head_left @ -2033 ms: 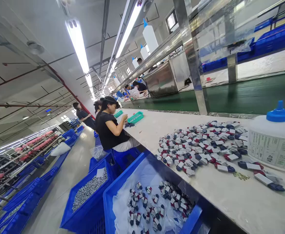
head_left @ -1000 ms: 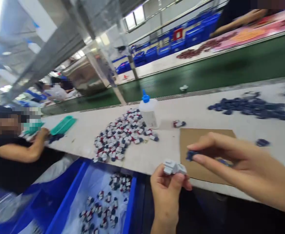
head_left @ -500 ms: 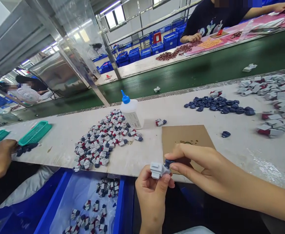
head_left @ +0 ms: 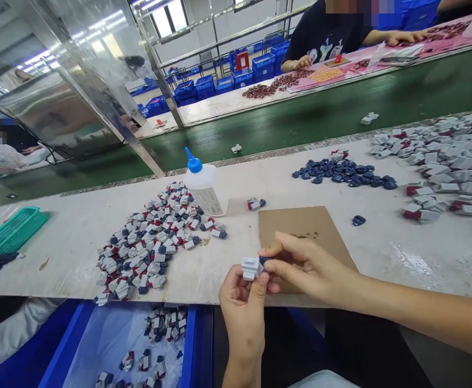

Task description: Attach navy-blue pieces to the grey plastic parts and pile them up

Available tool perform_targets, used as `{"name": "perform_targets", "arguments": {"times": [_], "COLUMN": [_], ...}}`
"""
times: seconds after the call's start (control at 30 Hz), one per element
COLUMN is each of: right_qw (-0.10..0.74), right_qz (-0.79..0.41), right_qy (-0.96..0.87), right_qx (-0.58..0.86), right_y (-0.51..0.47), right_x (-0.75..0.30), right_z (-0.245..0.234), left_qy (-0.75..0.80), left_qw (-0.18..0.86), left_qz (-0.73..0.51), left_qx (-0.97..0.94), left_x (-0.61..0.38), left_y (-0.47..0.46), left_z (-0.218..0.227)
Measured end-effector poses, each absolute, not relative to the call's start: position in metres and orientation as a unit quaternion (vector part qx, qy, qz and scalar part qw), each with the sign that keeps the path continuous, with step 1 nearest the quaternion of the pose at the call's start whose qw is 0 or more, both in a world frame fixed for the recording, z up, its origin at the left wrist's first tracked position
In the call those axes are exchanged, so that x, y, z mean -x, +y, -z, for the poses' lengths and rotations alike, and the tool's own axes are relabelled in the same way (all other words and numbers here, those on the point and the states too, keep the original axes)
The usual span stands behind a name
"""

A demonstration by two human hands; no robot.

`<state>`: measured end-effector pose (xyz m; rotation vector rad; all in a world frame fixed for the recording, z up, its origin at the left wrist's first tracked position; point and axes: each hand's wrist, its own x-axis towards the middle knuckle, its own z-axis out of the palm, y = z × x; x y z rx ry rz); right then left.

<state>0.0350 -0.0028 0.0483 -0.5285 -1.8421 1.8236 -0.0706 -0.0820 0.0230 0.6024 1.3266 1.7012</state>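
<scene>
Gripping grey piece (head_left: 250,268) in left hand (head_left: 244,304); pinching navy piece (head_left: 263,262) at its three o'clock, right hand (head_left: 311,265). Apparently joining; calls for alignment.

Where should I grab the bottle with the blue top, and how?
I'd wrap around the middle of the bottle, coming from the right. The pile of small pieces crowds its left, while its right looks more open. It stands upright, and its wide body probably gives a steadier grip than the thin blue nozzle.
</scene>
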Motion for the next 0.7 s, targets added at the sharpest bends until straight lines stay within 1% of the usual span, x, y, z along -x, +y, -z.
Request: {"name": "perform_targets", "arguments": {"times": [0.07,0.13,0.23,0.3,0.33,0.4,0.47,0.5,0.53,0.57,0.63,0.67,0.7], "right_qw": [0.241,0.244,0.308,0.348,0.352,0.334,0.32,0.322,0.322,0.319,0.294,0.283,0.279], "right_qz": [-0.704,-0.691,-0.599,-0.581,-0.591,-0.624,-0.637,-0.621,-0.577,-0.508,-0.319,-0.257,-0.232], "right_qy": [-0.641,-0.647,-0.685,-0.667,-0.652,-0.633,-0.633,-0.65,-0.687,-0.733,-0.815,-0.822,-0.82], "right_qx": [0.191,0.207,0.277,0.31,0.317,0.313,0.302,0.297,0.302,0.319,0.384,0.422,0.443], "right_y": [0.003,0.014,0.033,0.041,0.042,0.039,0.039,0.044,0.054,0.07,0.119,0.149,0.18], "right_x": [-0.03,-0.024,-0.011,0.002,0.01,0.023,0.035,0.04,0.045,0.05,0.064,0.073,0.083], "right_z": [-0.043,-0.045,-0.058,-0.066,-0.068,-0.065,-0.055,-0.049,-0.043,-0.039,-0.035,-0.036,-0.037], "left_qy": [0.518,0.509,0.511,0.515,0.518,0.532,0.567,0.594,0.626,0.661,0.728,0.754,0.768], "left_qw": [0.474,0.51,0.532,0.538,0.54,0.539,0.515,0.486,0.439,0.372,0.166,0.056,-0.036], "left_qz": [-0.673,-0.657,-0.645,-0.638,-0.631,-0.614,-0.596,-0.585,-0.575,-0.559,-0.509,-0.476,-0.441], "left_qx": [-0.232,-0.219,-0.197,-0.197,-0.203,-0.222,-0.241,-0.261,-0.291,-0.335,-0.429,-0.449,-0.462], "left_x": [0.079,0.086,0.092,0.09,0.088,0.084,0.083,0.085,0.09,0.096,0.114,0.124,0.133], "left_y": [-0.075,-0.07,-0.065,-0.063,-0.062,-0.062,-0.063,-0.064,-0.065,-0.066,-0.066,-0.066,-0.065], "left_z": [-0.02,-0.019,-0.022,-0.025,-0.025,-0.024,-0.018,-0.013,-0.007,0.001,0.019,0.028,0.037]}}
